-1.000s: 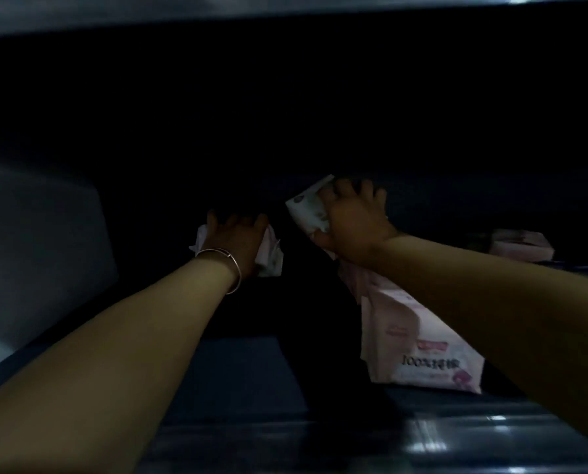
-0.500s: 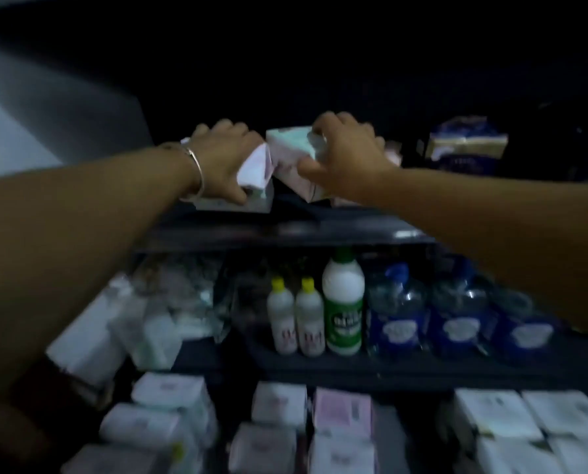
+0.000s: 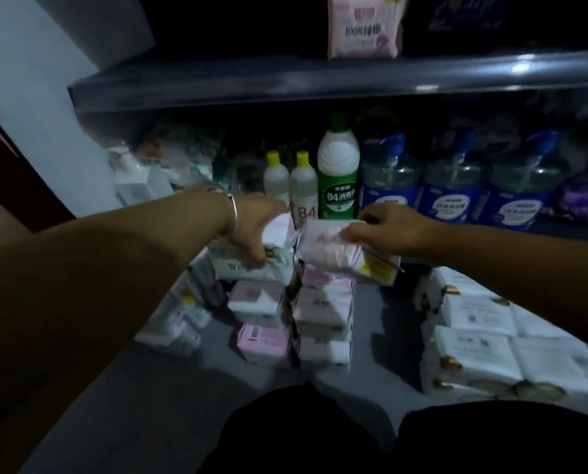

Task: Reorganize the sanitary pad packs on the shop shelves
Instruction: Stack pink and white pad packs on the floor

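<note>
Pink and white wrapping filled both grips: the left hand point(image 3: 251, 230) had its fingers curled over a pad pack point(image 3: 279, 241), and the right hand point(image 3: 391, 230) pinched a second pack point(image 3: 330, 249), thumb on top; that one bore faint pink lettering too blurred to read and a yellow label at its end. The two packs nearly touched above the stacked packs point(image 3: 321, 316) on the grey bottom shelf point(image 3: 183, 388). A silver bangle point(image 3: 232, 213) circled the left wrist. Behind the hands stood two yellow-capped bottles point(image 3: 303, 186) marked "84" in red, a green-labelled bottle point(image 3: 338, 176) reading "84", and blue pump bottles point(image 3: 446, 189). On the shelf above point(image 3: 285, 80) a pink pack point(image 3: 362, 25) read "100%". White packs point(image 3: 511, 350) lay at the right.
</note>
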{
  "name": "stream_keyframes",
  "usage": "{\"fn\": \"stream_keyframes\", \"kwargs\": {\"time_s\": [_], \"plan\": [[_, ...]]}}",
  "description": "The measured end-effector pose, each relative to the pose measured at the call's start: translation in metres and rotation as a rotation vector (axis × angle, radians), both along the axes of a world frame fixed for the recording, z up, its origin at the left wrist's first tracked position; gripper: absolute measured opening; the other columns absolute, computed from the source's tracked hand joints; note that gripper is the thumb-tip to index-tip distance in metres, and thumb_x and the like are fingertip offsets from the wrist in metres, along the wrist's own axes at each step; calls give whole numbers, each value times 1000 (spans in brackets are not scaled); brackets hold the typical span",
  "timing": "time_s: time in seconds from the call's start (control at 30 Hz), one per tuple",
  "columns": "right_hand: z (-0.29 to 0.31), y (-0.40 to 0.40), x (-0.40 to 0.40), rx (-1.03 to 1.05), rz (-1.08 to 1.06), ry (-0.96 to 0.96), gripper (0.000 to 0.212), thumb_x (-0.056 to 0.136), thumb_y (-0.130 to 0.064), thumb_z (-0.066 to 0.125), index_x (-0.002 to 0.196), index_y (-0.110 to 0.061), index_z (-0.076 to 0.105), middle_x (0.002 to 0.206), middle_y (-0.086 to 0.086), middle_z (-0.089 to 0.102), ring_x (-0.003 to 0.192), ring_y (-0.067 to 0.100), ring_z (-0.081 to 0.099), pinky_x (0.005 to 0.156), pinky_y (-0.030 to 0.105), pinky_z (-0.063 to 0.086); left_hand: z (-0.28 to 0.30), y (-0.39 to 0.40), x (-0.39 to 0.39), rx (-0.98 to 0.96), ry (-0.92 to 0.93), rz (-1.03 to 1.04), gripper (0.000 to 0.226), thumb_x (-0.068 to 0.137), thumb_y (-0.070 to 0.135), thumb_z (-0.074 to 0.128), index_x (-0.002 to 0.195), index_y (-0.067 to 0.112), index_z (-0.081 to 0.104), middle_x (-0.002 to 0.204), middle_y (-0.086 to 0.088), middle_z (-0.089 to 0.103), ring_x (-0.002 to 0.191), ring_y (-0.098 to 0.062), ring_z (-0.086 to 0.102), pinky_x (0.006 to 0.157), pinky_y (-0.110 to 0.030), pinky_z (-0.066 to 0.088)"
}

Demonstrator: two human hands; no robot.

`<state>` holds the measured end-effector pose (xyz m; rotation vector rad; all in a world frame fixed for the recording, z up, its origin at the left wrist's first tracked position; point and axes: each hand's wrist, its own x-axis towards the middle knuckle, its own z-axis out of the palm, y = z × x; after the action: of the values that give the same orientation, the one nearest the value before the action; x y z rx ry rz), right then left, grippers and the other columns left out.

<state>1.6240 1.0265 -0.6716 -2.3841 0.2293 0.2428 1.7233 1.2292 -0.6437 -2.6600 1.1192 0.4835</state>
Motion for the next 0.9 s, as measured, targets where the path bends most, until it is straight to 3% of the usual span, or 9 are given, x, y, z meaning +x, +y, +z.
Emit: {"fn": "stream_keyframes", "kwargs": {"time_s": [0.1, 0.2, 0.33, 0.5, 0.63, 0.77, 0.83, 0.9], "plan": [[-33, -1, -5, 42, 63, 180, 50, 80, -49, 63, 116, -14, 60, 121, 4, 56, 108, 21, 54, 87, 33, 45, -49, 3, -5, 72, 110, 12, 84, 63, 32, 83, 132, 15, 39, 131, -9, 46, 117, -23, 46, 100, -30, 41], [-62, 5, -4, 32, 164, 307, 57, 83, -47, 61, 129, -15, 54, 132, 3, 53, 117, 22, 51, 101, 37, 43, -96, 13, -9, 178, 173, 50, 103, 64, 37, 82, 145, 14, 23, 144, -9, 34, 130, -25, 36, 109, -34, 33], [-103, 17, -7, 76, 238, 397, 49, 84, -47, 61, 122, -17, 57, 124, 0, 56, 110, 18, 54, 96, 35, 47, -146, 24, -15, 212, 219, 31, 99, 64, 39, 81, 142, 14, 25, 139, -9, 37, 126, -24, 36, 107, -35, 33], [-149, 26, -13, 21, 214, 335, 41, 82, -48, 64, 109, -19, 57, 113, 0, 57, 100, 15, 56, 84, 30, 48, -190, 29, -24, 225, 116, -23, 91, 67, 41, 77, 139, 16, 27, 136, -7, 36, 124, -24, 34, 102, -34, 29], [-175, 25, -13, 144, 107, 204, 35, 80, -35, 71, 104, -14, 56, 107, -1, 58, 97, 15, 58, 83, 32, 53, -206, 27, -23, 110, 7, -58, 82, 71, 41, 72, 137, 17, 29, 134, -6, 35, 122, -24, 33, 98, -34, 28], [-191, 19, -11, 296, -28, 91, 34, 79, -24, 73, 105, -14, 53, 101, -3, 55, 89, 8, 57, 66, 17, 49, -219, 26, -22, 43, -76, -72, 79, 74, 46, 67, 137, 17, 30, 134, -5, 36, 121, -22, 34, 96, -33, 28], [-200, 20, -13, 399, -119, 74, 32, 79, -19, 73, 102, -15, 51, 102, 0, 55, 91, 13, 59, 68, 23, 54, -226, 24, -22, 42, -117, -91, 76, 74, 49, 65, 136, 17, 33, 133, -5, 37, 119, -23, 36, 94, -33, 28], [-207, 20, -13, 500, -235, 56, 37, 74, -22, 77, 98, -16, 50, 107, 6, 56, 99, 25, 62, 79, 43, 57, -232, 22, -22, 19, -197, -131, 80, 67, 54, 69, 131, 15, 42, 126, -6, 44, 111, -24, 43, 89, -35, 34]]}}
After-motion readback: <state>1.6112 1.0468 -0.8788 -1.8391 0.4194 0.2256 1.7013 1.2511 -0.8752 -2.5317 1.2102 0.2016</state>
